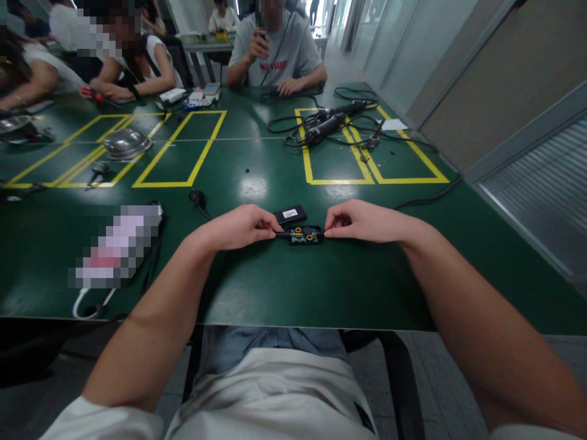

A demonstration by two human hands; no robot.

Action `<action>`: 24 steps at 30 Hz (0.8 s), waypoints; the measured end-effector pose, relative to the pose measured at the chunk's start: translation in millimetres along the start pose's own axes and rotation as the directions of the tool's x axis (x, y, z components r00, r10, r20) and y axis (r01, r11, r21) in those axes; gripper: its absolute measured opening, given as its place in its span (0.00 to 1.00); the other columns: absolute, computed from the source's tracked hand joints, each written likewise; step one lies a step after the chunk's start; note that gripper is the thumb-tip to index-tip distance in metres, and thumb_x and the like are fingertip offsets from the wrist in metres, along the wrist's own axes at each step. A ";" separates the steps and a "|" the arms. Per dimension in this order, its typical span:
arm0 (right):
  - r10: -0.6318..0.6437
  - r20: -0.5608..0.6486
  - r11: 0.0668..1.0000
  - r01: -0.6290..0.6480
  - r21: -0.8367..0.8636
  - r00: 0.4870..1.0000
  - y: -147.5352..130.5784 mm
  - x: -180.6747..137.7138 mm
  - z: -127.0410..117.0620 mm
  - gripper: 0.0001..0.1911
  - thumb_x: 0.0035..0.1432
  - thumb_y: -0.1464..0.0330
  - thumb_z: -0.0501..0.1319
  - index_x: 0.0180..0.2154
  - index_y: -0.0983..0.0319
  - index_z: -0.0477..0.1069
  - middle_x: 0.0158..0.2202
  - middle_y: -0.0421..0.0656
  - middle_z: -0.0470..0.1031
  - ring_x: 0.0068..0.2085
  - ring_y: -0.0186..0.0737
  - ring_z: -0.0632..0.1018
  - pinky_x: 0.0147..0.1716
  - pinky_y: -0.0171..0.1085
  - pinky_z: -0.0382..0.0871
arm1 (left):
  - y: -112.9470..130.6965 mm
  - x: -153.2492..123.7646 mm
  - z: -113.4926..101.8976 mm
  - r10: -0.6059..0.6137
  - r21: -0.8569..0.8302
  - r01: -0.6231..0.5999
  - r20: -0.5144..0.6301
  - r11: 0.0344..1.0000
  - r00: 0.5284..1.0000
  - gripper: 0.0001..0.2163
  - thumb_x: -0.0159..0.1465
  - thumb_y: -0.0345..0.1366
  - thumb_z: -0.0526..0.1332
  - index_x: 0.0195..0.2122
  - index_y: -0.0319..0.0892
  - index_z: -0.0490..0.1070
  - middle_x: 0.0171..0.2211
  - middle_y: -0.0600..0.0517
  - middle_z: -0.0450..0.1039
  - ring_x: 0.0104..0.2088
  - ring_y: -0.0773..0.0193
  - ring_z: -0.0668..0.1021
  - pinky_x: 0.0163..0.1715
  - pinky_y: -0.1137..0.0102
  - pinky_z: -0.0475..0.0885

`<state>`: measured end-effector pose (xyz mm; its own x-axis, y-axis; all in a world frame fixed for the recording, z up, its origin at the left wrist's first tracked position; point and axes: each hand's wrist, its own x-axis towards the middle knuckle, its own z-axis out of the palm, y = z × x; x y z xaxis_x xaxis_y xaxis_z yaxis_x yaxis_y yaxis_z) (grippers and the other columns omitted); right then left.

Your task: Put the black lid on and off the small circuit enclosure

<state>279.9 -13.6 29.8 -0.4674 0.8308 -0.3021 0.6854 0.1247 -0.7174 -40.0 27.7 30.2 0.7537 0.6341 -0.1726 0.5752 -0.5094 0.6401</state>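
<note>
Hands [245, 225] [364, 221] level, circuit board [312, 236] between their fingers [270, 222]

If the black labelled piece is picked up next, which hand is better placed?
Probably the left hand: it is nearer the black labelled piece. The right hand is farther off, at the right end of the open case.

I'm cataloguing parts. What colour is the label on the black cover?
The label is white with dark markings; see the head view.
</note>
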 end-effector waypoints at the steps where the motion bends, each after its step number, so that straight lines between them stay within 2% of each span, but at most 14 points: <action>1: -0.002 0.006 1.000 0.002 -0.005 1.000 -0.1 -0.2 0.1 0.29 0.55 0.40 0.73 0.37 0.60 0.81 0.33 0.43 0.82 0.35 0.42 0.77 0.37 0.41 0.67 | 0.3 -0.3 0.3 0.002 0.026 -0.002 -0.017 1.000 1.000 0.11 0.69 0.37 0.66 0.48 0.43 0.87 0.37 0.51 0.86 0.36 0.61 0.81 0.42 0.69 0.72; 4: -0.005 0.012 1.000 0.005 -0.018 1.000 -0.8 -1.1 0.1 0.29 0.56 0.40 0.72 0.37 0.59 0.81 0.32 0.42 0.81 0.33 0.41 0.76 0.36 0.41 0.66 | 2.2 -0.8 1.8 0.044 0.118 -0.035 -0.072 0.992 0.996 0.11 0.67 0.34 0.67 0.46 0.44 0.88 0.39 0.50 0.85 0.37 0.60 0.82 0.45 0.67 0.74; 7: 0.003 0.010 1.000 -0.003 -0.018 1.000 -1.5 -1.7 0.1 0.30 0.55 0.38 0.72 0.36 0.59 0.80 0.31 0.42 0.80 0.33 0.41 0.75 0.35 0.41 0.65 | 5.0 1.5 7.3 0.138 0.194 -0.102 -0.181 0.976 0.974 0.10 0.67 0.34 0.67 0.45 0.46 0.89 0.46 0.46 0.83 0.45 0.56 0.84 0.54 0.62 0.76; 10: 0.006 0.011 1.000 -0.006 -0.019 1.000 -1.9 -1.7 0.2 0.31 0.55 0.37 0.72 0.36 0.60 0.80 0.31 0.42 0.79 0.33 0.41 0.75 0.35 0.41 0.66 | 6.7 8.4 17.8 0.201 0.238 -0.129 -0.310 0.963 0.929 0.13 0.72 0.35 0.64 0.52 0.47 0.88 0.56 0.44 0.82 0.56 0.51 0.82 0.64 0.55 0.74; 12: 0.002 0.010 1.000 -0.002 -0.016 1.000 -2.2 -1.2 0.4 0.31 0.54 0.38 0.72 0.36 0.60 0.80 0.31 0.42 0.79 0.33 0.41 0.76 0.35 0.41 0.66 | 6.1 14.3 24.8 0.187 0.277 -0.091 -0.344 0.956 0.920 0.16 0.75 0.34 0.62 0.58 0.46 0.86 0.61 0.42 0.81 0.61 0.49 0.81 0.68 0.51 0.72; 15: -0.008 0.007 1.000 0.008 -0.016 1.000 -2.7 -0.2 0.7 0.30 0.54 0.38 0.72 0.36 0.59 0.80 0.31 0.42 0.80 0.33 0.41 0.76 0.35 0.41 0.66 | 2.7 21.9 30.0 0.126 0.296 -0.024 -0.330 0.955 0.936 0.18 0.75 0.34 0.63 0.63 0.44 0.84 0.62 0.41 0.82 0.62 0.47 0.82 0.68 0.49 0.72; 19: -0.020 0.008 0.999 0.020 -0.039 1.000 -2.1 0.7 0.3 0.27 0.56 0.42 0.71 0.36 0.60 0.80 0.32 0.43 0.80 0.33 0.42 0.75 0.36 0.42 0.66 | -0.2 23.1 29.2 0.063 0.271 0.045 -0.374 0.961 0.925 0.15 0.72 0.33 0.67 0.59 0.43 0.84 0.57 0.43 0.86 0.59 0.47 0.83 0.66 0.50 0.74; 21: -0.017 0.013 0.998 0.018 -0.054 1.000 -1.2 0.9 -0.2 0.24 0.56 0.45 0.72 0.37 0.60 0.80 0.32 0.43 0.80 0.34 0.42 0.75 0.36 0.42 0.66 | 2.6 19.2 29.5 0.108 0.266 0.005 -0.406 0.964 0.907 0.16 0.73 0.33 0.66 0.61 0.43 0.83 0.59 0.43 0.86 0.59 0.48 0.83 0.66 0.51 0.74; 24: -0.016 0.014 0.998 0.017 -0.067 1.000 0.3 1.4 -0.5 0.22 0.54 0.48 0.73 0.37 0.60 0.80 0.32 0.42 0.79 0.33 0.41 0.75 0.37 0.41 0.66 | 12.3 11.0 32.6 0.260 0.264 -0.150 -0.455 0.953 0.852 0.20 0.76 0.36 0.62 0.67 0.45 0.78 0.63 0.43 0.82 0.61 0.49 0.81 0.66 0.52 0.74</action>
<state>279.7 -12.1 29.5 -0.4864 0.8208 -0.2993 0.7131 0.1750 -0.6788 -14.3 9.4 11.8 0.6471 0.6720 0.3599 0.5186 -0.7341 0.4382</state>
